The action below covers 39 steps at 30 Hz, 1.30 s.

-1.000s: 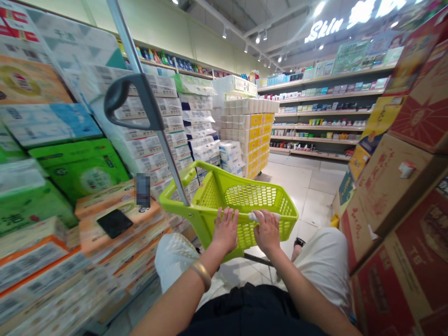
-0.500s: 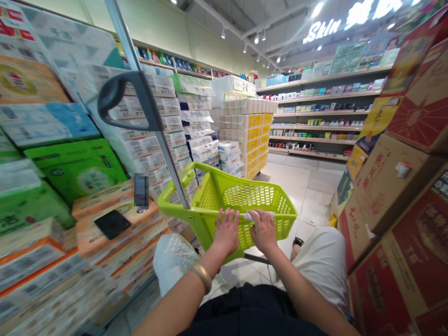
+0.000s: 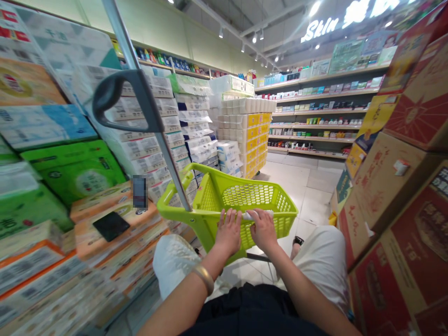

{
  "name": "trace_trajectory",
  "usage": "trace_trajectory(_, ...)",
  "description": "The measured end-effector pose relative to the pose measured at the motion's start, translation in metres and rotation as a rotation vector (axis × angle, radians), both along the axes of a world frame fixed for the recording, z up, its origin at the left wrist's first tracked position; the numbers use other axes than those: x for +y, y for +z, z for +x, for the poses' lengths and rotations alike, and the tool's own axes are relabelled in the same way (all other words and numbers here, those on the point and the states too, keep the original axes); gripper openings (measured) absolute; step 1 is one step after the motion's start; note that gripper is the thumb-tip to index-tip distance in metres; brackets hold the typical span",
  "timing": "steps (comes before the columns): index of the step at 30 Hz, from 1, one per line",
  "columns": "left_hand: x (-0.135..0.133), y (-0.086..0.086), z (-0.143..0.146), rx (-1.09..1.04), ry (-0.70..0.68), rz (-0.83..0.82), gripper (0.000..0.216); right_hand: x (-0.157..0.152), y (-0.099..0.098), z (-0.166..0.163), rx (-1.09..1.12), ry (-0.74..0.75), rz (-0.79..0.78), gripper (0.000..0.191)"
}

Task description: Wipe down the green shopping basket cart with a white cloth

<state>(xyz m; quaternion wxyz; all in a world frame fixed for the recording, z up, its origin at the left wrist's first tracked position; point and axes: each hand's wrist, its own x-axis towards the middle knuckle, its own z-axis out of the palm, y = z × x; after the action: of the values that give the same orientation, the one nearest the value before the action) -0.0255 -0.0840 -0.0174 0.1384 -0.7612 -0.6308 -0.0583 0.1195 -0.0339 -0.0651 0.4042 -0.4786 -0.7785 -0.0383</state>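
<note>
A lime-green plastic shopping basket (image 3: 276, 200) on wheels stands on the tiled floor in front of my knees. My left hand (image 3: 229, 232) grips its near rim, fingers curled over the edge, a gold bangle on the wrist. My right hand (image 3: 263, 229) sits beside it on the same rim, pressing a white cloth or wipe (image 3: 249, 215) against the plastic. The basket's long metal pull handle (image 3: 140, 100) with a grey grip rises up to the left. The basket looks empty inside.
Stacked tissue packs (image 3: 70, 168) fill the left side, with a black phone (image 3: 111, 226) lying on an orange pack. Cardboard boxes (image 3: 395, 186) are piled at the right. A pallet of paper rolls (image 3: 250, 135) and product shelves (image 3: 315, 121) stand ahead across the tiled aisle.
My right hand with the white cloth has slid left along the basket rim, closer to my left hand. The view has shifted slightly; the left hand keeps its hold.
</note>
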Motion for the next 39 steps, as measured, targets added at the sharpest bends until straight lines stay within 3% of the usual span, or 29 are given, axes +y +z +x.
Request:
trace_trajectory(4,0.000,-0.001,0.000,-0.005,-0.003,-0.005,0.080,0.020,-0.012,0.038,0.077,-0.217,-0.023,0.041)
trace_trajectory(6,0.000,-0.002,0.001,-0.008,0.008,-0.001,0.081,0.023,-0.013,0.041,0.109,-0.292,-0.050,0.037)
trace_trajectory(8,0.001,-0.002,0.002,-0.013,0.015,0.002,0.081,0.019,-0.009,0.029,0.100,-0.275,-0.062,0.037)
trace_trajectory(11,0.001,-0.003,0.002,-0.024,0.005,0.009,0.078,0.005,-0.003,0.003,0.025,-0.118,-0.030,0.047)
trace_trajectory(14,-0.001,-0.003,0.000,-0.025,-0.005,0.018,0.076,-0.001,-0.001,-0.002,-0.020,-0.010,-0.009,0.055)
trace_trajectory(19,-0.002,-0.003,-0.001,-0.024,-0.006,0.003,0.080,0.014,-0.003,0.029,0.022,-0.161,-0.066,0.042)
trace_trajectory(22,-0.001,-0.003,0.001,-0.029,0.005,0.000,0.080,0.016,0.002,0.026,0.032,-0.228,-0.112,0.038)
trace_trajectory(27,0.000,-0.004,0.001,-0.019,0.010,0.028,0.074,0.000,0.016,-0.012,-0.054,-0.002,-0.112,0.049)
trace_trajectory(30,-0.002,-0.003,-0.001,-0.016,-0.001,0.027,0.073,0.000,0.017,-0.011,-0.051,0.057,-0.130,0.049)
trace_trajectory(32,-0.002,-0.003,-0.001,-0.014,-0.003,0.018,0.074,0.007,0.014,0.005,-0.043,0.036,-0.137,0.046)
trace_trajectory(36,-0.002,-0.004,0.000,-0.008,0.004,0.000,0.078,0.020,0.004,0.037,0.013,-0.160,-0.133,0.039)
trace_trajectory(39,0.000,-0.005,0.002,-0.012,0.009,0.003,0.079,0.017,0.004,0.029,0.014,-0.213,-0.131,0.036)
